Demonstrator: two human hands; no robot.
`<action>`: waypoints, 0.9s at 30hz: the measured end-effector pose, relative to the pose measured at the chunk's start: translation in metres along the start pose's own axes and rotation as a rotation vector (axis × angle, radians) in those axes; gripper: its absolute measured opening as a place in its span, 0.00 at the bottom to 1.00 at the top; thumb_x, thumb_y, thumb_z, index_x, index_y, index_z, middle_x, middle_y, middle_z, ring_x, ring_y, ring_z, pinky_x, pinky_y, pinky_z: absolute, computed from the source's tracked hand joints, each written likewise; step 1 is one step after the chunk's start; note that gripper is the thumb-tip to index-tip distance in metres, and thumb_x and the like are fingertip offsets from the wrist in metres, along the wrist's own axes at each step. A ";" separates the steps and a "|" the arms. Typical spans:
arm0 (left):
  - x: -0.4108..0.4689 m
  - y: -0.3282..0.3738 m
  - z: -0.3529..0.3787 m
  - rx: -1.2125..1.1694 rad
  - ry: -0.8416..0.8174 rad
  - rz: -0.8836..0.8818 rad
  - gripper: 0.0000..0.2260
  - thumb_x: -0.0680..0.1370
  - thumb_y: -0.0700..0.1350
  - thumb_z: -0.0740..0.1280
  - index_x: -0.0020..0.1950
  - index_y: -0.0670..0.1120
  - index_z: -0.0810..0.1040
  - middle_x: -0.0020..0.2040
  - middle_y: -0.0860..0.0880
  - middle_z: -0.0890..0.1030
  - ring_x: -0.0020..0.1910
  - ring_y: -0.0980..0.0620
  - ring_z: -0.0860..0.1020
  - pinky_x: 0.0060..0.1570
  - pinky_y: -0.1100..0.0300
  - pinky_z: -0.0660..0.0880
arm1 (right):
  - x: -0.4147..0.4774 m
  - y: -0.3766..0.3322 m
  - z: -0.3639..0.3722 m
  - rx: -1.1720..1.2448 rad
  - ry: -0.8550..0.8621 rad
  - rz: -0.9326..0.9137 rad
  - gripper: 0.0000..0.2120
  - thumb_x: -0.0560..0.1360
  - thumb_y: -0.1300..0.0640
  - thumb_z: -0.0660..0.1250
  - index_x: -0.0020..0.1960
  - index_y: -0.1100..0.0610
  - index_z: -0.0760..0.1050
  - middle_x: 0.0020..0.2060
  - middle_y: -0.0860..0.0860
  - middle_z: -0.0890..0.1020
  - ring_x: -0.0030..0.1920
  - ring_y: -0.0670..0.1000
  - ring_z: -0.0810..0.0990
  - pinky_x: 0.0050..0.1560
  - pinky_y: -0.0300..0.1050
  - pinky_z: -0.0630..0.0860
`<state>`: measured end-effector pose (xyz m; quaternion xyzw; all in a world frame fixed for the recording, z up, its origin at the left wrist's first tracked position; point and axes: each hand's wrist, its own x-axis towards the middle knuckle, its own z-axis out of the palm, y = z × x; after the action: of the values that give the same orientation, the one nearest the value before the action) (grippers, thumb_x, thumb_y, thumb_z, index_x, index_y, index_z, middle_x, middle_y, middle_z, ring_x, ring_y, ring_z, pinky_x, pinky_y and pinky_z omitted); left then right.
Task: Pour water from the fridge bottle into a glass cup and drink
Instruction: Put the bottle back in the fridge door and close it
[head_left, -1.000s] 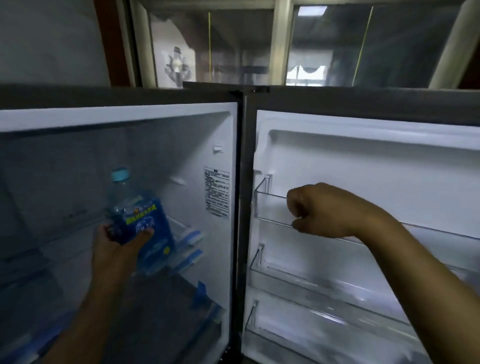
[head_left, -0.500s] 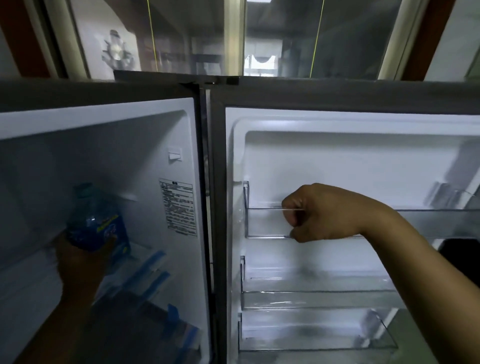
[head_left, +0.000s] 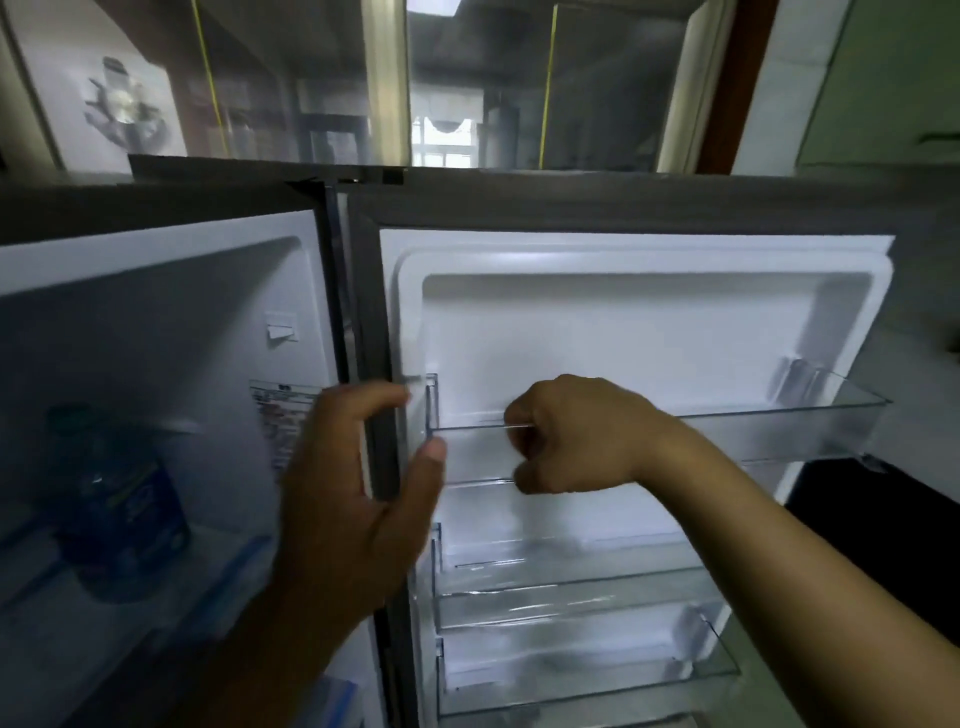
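head view. the fridge (head_left: 156, 322) stands open, its door (head_left: 649, 322) swung out to the right. the bottle (head_left: 124, 499), blue-labelled and upright, stands on a shelf inside the dim compartment at the left, and neither hand touches it. your left hand (head_left: 358, 499) hangs in front of the compartment's right edge, thumb and forefinger spread in a loose curve, holding nothing, well apart from the bottle. your right hand (head_left: 576, 436) grips the front rim of the clear upper door shelf (head_left: 779, 426), fingers curled over it. two more clear door shelves (head_left: 571, 597) sit below. a printed sticker (head_left: 280, 410) shows on the compartment's side wall, partly behind your left hand. glass panes (head_left: 291, 93) rise above the fridge top.
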<state>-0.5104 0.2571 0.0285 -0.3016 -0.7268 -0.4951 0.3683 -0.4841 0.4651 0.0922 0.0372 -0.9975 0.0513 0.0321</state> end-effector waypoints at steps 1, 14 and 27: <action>0.005 0.017 0.011 -0.018 -0.104 0.071 0.15 0.76 0.50 0.65 0.59 0.45 0.75 0.53 0.54 0.75 0.53 0.65 0.73 0.58 0.76 0.66 | -0.006 -0.006 0.004 -0.035 0.077 -0.009 0.11 0.67 0.46 0.69 0.36 0.51 0.71 0.32 0.47 0.79 0.34 0.49 0.77 0.35 0.44 0.74; -0.006 0.039 0.028 0.330 -0.474 0.238 0.23 0.69 0.75 0.59 0.34 0.56 0.65 0.30 0.58 0.70 0.32 0.55 0.70 0.36 0.54 0.66 | -0.226 0.091 -0.015 0.049 1.267 0.092 0.20 0.75 0.55 0.69 0.63 0.65 0.73 0.56 0.50 0.72 0.57 0.55 0.73 0.58 0.44 0.70; -0.054 0.117 -0.029 0.520 -0.683 0.034 0.32 0.61 0.81 0.62 0.51 0.58 0.72 0.57 0.55 0.75 0.57 0.55 0.71 0.52 0.62 0.69 | -0.297 0.108 0.007 1.002 0.961 -0.204 0.41 0.72 0.43 0.69 0.79 0.47 0.53 0.70 0.55 0.73 0.69 0.53 0.74 0.67 0.56 0.74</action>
<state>-0.3804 0.2639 0.0483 -0.3574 -0.9025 -0.1612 0.1782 -0.1975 0.5928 0.0546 0.1144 -0.7206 0.5122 0.4530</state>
